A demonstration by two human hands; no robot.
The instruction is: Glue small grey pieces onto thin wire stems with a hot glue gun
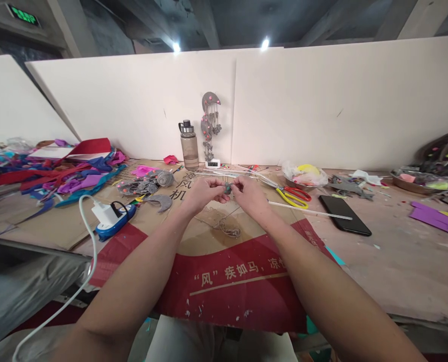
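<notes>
My left hand and my right hand meet over the middle of the cardboard sheet. Their fingertips pinch a small grey-green piece from both sides; its exact kind is too small to make out. Grey yarn lies in a loose tangle on the cardboard just below the hands, with a strand running up towards the right one. Left of my hands are a ball of grey yarn and a grey felt crescent.
Scissors, a clear stick and a black phone lie to the right. A bottle and a hanging moon ornament stand behind. At left are a power strip and coloured felt scraps.
</notes>
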